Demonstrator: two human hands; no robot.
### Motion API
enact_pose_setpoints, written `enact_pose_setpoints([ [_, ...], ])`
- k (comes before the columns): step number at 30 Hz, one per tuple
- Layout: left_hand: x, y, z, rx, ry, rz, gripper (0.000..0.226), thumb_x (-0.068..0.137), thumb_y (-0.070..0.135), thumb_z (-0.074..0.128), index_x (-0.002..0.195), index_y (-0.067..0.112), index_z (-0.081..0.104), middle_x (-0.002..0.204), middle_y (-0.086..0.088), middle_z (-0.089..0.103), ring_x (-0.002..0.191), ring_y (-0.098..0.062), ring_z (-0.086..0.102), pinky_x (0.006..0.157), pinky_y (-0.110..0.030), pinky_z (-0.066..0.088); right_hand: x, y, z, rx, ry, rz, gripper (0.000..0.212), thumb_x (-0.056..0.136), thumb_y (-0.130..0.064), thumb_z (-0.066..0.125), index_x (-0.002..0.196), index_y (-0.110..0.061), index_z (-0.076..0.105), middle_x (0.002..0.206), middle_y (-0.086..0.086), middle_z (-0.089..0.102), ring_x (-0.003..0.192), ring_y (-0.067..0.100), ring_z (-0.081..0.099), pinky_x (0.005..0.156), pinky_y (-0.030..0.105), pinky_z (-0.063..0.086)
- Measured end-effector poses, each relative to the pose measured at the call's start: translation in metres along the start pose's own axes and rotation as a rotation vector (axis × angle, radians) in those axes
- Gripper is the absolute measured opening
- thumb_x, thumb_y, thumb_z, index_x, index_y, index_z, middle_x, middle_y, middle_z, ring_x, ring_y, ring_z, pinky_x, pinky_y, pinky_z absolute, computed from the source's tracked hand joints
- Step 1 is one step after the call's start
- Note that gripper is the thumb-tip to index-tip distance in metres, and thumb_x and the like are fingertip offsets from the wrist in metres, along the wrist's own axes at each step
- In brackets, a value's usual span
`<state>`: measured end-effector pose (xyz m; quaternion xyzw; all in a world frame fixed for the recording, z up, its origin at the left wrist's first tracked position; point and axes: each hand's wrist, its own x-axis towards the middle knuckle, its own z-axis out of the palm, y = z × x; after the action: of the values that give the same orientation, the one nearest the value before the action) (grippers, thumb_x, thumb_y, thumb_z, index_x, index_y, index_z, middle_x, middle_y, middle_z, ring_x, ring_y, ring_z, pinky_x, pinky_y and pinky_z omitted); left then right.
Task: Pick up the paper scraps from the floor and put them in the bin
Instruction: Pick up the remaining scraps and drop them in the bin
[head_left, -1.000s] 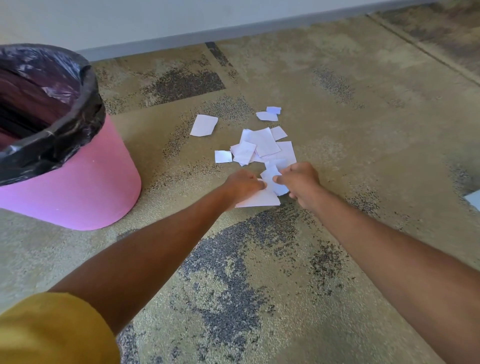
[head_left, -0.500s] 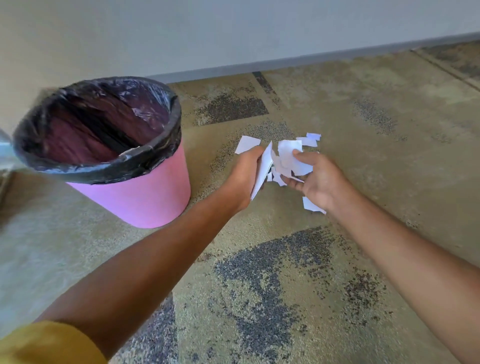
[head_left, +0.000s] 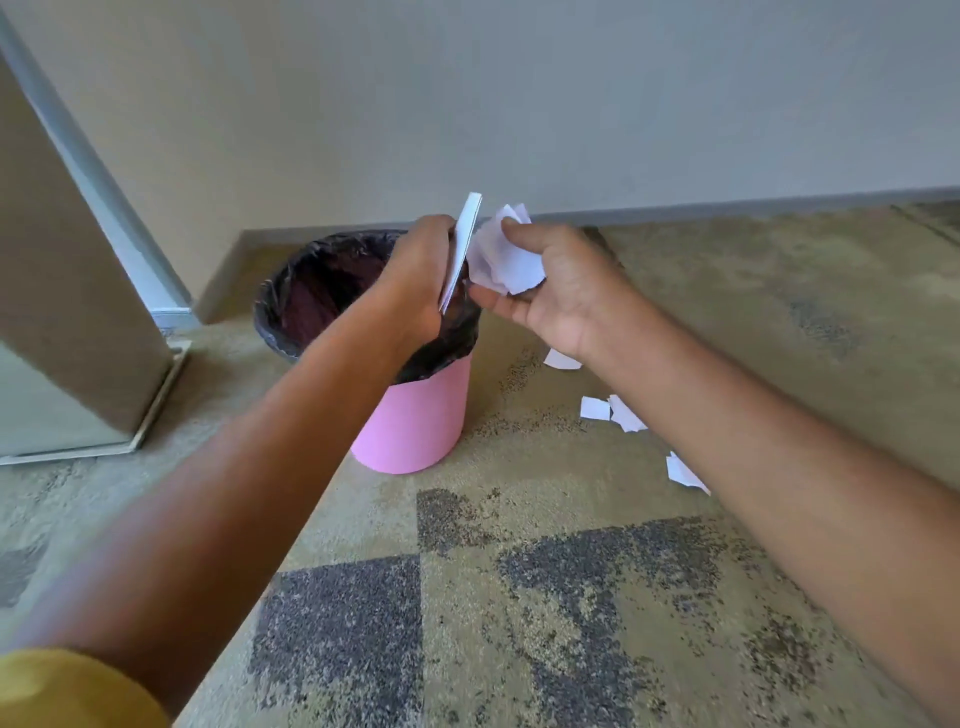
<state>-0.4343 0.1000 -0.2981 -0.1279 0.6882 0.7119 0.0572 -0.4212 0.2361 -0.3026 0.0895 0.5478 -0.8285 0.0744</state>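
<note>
A pink bin (head_left: 415, 421) with a black liner (head_left: 317, 280) stands on the carpet by the wall. My left hand (head_left: 421, 275) grips a flat white paper piece (head_left: 464, 244) edge-on, right above the bin's near rim. My right hand (head_left: 561, 291) holds a bunch of white paper scraps (head_left: 506, 257) between thumb and fingers, just right of the bin's opening. Several more scraps (head_left: 618, 413) lie on the floor to the right of the bin, partly hidden behind my right forearm.
A wall with a grey baseboard (head_left: 727, 205) runs behind the bin. At the left a beige panel (head_left: 67, 312) rises from a low base on the floor. Patterned carpet (head_left: 467, 597) covers the floor in front.
Both hands rose from the floor with the gathered paper and moved left, from beside the bin to over its rim. The view lifted and turned toward the bin.
</note>
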Motion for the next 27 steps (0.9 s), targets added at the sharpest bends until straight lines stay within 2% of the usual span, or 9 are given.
enact_pose_setpoints([
  [4,0.007,0.007,-0.035,0.000,0.042,-0.120,0.024,0.091,0.018,0.045,0.074,0.014,0.061,0.067,-0.006,0.062,0.042,-0.021,0.052,0.046,-0.018,0.040,-0.002,0.011,0.042,0.010,-0.071,0.116,0.023,0.104,-0.021,0.069,0.122,-0.008,0.065,0.124,0.018,0.070,0.115,0.038,0.075,0.095,0.058,0.062],
  [7,0.006,0.010,-0.055,0.027,0.075,-0.194,0.028,0.097,0.028,0.046,0.087,0.013,0.068,0.064,-0.003,0.070,0.050,-0.018,0.056,0.044,-0.018,0.041,-0.004,0.017,0.058,-0.031,-0.088,0.151,0.031,0.104,-0.031,0.069,0.124,-0.007,0.064,0.108,0.017,0.072,0.102,0.036,0.076,0.097,0.056,0.061],
  [9,0.005,0.010,-0.064,0.016,0.082,-0.226,0.034,0.101,0.035,0.047,0.104,0.007,0.066,0.084,-0.010,0.072,0.072,-0.024,0.066,0.048,-0.022,0.054,-0.004,0.019,0.062,-0.040,-0.084,0.163,0.039,0.102,-0.035,0.073,0.128,-0.008,0.062,0.117,0.017,0.069,0.103,0.036,0.076,0.097,0.057,0.061],
  [11,0.001,0.010,-0.068,0.026,0.086,-0.228,0.035,0.105,0.038,0.047,0.110,0.006,0.059,0.101,-0.012,0.065,0.088,-0.028,0.068,0.053,-0.030,0.061,-0.004,0.020,0.063,-0.056,-0.100,0.166,0.034,0.102,-0.033,0.073,0.120,-0.006,0.062,0.116,0.019,0.068,0.111,0.039,0.073,0.101,0.057,0.059],
  [14,-0.004,0.013,-0.069,0.099,0.064,-0.214,0.030,0.108,0.037,0.045,0.102,0.009,0.055,0.098,-0.011,0.056,0.083,-0.027,0.059,0.076,-0.047,0.061,-0.006,0.020,0.061,-0.070,-0.093,0.178,0.021,0.104,-0.029,0.069,0.103,-0.010,0.059,0.106,0.019,0.062,0.110,0.040,0.070,0.105,0.054,0.057],
  [17,-0.008,0.016,-0.069,0.193,0.081,-0.200,0.030,0.108,0.037,0.050,0.093,0.012,0.056,0.092,-0.008,0.053,0.080,-0.023,0.053,0.100,-0.051,0.055,-0.003,0.019,0.056,-0.070,-0.085,0.170,0.020,0.104,-0.024,0.069,0.111,-0.009,0.059,0.118,0.022,0.056,0.120,0.043,0.063,0.104,0.054,0.057],
  [20,-0.005,0.015,-0.065,0.268,0.079,-0.128,0.028,0.108,0.037,0.050,0.096,0.013,0.060,0.093,-0.006,0.062,0.079,-0.019,0.059,0.077,-0.037,0.055,0.002,0.022,0.046,-0.064,-0.075,0.162,0.035,0.103,-0.020,0.070,0.132,-0.004,0.059,0.131,0.023,0.056,0.118,0.040,0.065,0.097,0.052,0.062],
  [23,0.008,0.008,-0.057,0.274,0.081,-0.014,0.027,0.105,0.033,0.053,0.110,0.010,0.067,0.104,-0.008,0.071,0.076,-0.016,0.062,0.062,-0.028,0.049,0.005,0.024,0.032,-0.071,-0.065,0.153,0.018,0.103,-0.016,0.067,0.118,-0.006,0.065,0.109,0.014,0.067,0.097,0.029,0.071,0.084,0.040,0.065],
  [27,0.015,0.006,-0.030,0.186,-0.005,0.124,0.019,0.100,0.014,0.057,0.107,0.006,0.073,0.082,-0.007,0.071,0.054,-0.016,0.054,0.047,-0.024,0.038,0.008,0.023,0.003,-0.091,-0.018,0.115,0.017,0.100,-0.013,0.066,0.117,-0.009,0.070,0.093,0.007,0.072,0.075,0.018,0.071,0.059,0.027,0.059],
])
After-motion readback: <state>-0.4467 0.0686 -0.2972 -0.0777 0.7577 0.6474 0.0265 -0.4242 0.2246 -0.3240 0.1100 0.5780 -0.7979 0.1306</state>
